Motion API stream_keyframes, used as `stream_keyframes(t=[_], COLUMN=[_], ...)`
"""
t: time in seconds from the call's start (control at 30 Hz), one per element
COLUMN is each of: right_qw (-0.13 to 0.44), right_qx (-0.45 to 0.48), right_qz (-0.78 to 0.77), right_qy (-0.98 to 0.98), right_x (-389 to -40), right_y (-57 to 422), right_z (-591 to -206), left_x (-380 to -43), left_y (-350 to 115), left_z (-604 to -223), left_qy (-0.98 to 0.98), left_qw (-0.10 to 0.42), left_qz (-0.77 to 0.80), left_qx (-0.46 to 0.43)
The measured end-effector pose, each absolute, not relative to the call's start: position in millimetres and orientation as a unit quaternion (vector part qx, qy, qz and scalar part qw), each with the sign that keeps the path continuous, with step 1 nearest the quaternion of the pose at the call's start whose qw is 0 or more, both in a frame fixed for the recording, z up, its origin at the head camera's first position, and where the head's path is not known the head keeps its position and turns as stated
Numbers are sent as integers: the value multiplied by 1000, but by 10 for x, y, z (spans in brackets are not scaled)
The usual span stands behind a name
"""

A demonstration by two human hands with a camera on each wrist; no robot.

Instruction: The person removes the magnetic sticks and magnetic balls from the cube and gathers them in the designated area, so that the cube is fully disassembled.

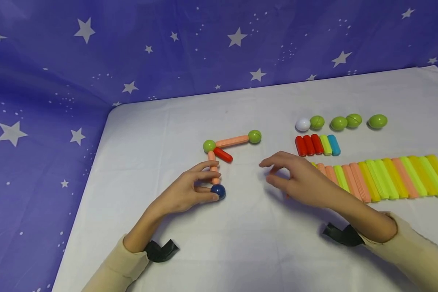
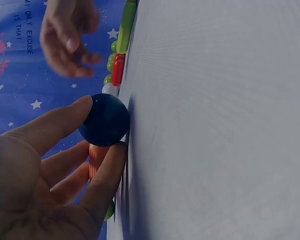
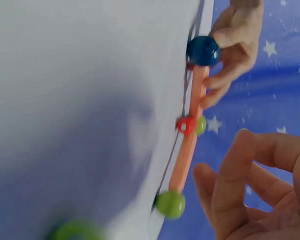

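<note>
My left hand (image 1: 187, 188) pinches a dark blue ball (image 1: 218, 191) between thumb and fingers, and other fingers lie along an orange ridged stick (image 1: 215, 168) joined to that ball. The stick runs up to a green ball (image 1: 209, 146). From this green ball a short red stick (image 1: 224, 155) and a second orange stick (image 1: 232, 141) branch off, the latter ending in another green ball (image 1: 254, 136). My right hand (image 1: 303, 178) hovers over the table with loosely bent fingers and holds nothing; it hides part of the row of sticks.
On the right lies a row of yellow, green and orange sticks (image 1: 390, 178). Behind it are short red, green and blue sticks (image 1: 316, 144), then a white ball (image 1: 303, 124) and several green balls (image 1: 377, 121). A purple starred cloth (image 1: 204, 40) hangs beyond the white table (image 1: 241, 251).
</note>
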State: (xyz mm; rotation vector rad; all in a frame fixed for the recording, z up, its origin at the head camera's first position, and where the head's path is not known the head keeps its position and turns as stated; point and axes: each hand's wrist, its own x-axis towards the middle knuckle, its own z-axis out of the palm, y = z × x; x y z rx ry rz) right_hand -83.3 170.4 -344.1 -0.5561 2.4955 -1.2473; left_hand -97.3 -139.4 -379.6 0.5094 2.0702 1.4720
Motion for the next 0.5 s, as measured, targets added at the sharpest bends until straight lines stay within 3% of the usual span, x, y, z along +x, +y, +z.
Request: stream_keyframes(t=[0.3, 0.5], right_qw=[238, 239], right_qx=[-191, -211], right_qz=[-499, -466], right_qy=[811, 825], right_x=[-1387, -1507], right_y=[1138, 901], right_z=[-3383, -3461], left_x=[-984, -989], left_y=[-1400, -1396], left_z=[-3827, -3822], left_qy=[755, 750], left_qw=[274, 275], left_qz=[563, 569], left_qx=[193, 194])
